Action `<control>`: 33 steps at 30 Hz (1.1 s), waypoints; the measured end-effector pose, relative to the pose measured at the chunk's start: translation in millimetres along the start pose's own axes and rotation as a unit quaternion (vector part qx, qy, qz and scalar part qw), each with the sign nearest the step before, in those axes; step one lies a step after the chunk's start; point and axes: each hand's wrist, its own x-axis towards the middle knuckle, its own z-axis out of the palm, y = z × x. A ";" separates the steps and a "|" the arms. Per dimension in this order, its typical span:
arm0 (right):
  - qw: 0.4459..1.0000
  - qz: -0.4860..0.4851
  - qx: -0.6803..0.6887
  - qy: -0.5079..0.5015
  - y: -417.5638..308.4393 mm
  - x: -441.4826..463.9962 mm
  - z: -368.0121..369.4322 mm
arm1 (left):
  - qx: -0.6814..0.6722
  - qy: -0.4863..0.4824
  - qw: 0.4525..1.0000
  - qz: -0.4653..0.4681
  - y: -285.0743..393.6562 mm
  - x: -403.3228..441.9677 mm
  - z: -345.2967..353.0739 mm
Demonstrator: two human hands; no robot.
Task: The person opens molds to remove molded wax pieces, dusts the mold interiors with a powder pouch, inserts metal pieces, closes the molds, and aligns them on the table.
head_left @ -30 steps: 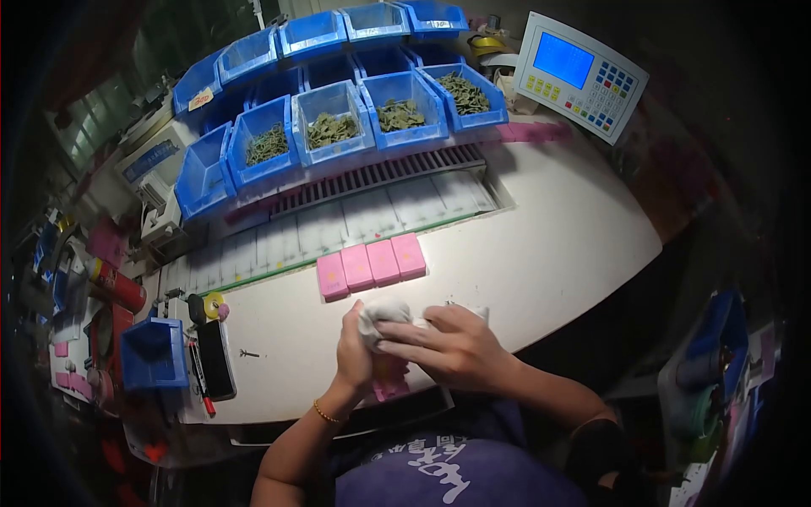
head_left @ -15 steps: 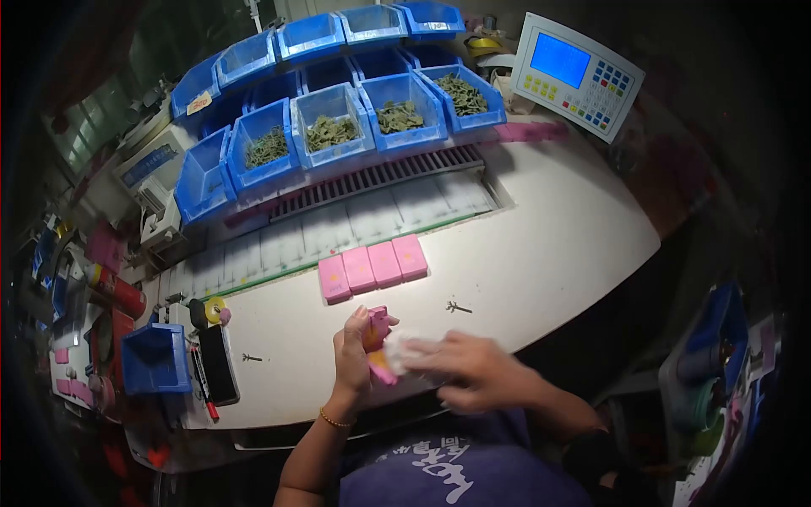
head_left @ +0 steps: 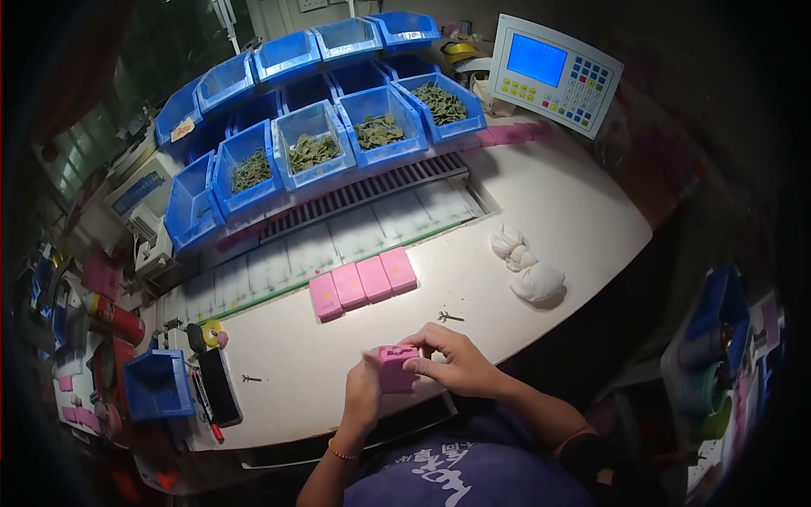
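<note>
Close to the table's front edge, a pink rubber mould is held up between my two hands, its halves together and a notch in the top edge. My left hand grips its left side. My right hand has thumb and fingers on its right side and top. Beyond them, several pink moulds lie side by side in a row. A small dark branched piece lies just past my right hand, and a similar branched piece rests at the left. A knotted white cloth bag sits at the right.
Blue bins stand in tiers at the back, several with small green pieces in them. A control panel with a blue screen is at back right. At left are a phone, a red marker and a blue bin.
The white cloth bag has left my right hand and now lies on the table at the right. The mould, spread apart before, is now closed, with both hands on it.
</note>
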 end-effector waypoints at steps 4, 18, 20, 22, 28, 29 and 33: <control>1.000 -0.010 0.009 -0.002 -4.9 -4.2 -7.7 | 0.085 0.023 0.977 0.192 -1.8 -6.7 2.6; 0.961 -0.104 -0.166 0.195 26.6 -11.9 -18.8 | 0.288 0.402 0.804 0.329 -9.6 0.4 -70.0; 0.926 -0.082 -0.280 0.239 42.7 -18.2 -30.7 | 0.546 0.428 0.650 0.309 -10.2 -7.1 -100.7; 0.919 -0.056 -0.305 0.243 47.2 -23.4 -35.5 | 0.624 0.380 0.608 0.310 0.1 -20.4 -89.9; 0.891 -0.101 -0.371 0.240 53.1 -31.8 -38.8 | 0.665 0.302 0.629 0.267 13.2 -34.0 -92.7; 0.908 -0.071 -0.327 0.252 61.5 -32.6 -37.2 | 0.577 0.303 0.725 0.223 12.9 -34.5 -99.8; 0.888 -0.120 -0.356 0.265 63.9 -31.7 -35.5 | 0.444 0.344 0.804 0.197 28.3 -28.5 -116.1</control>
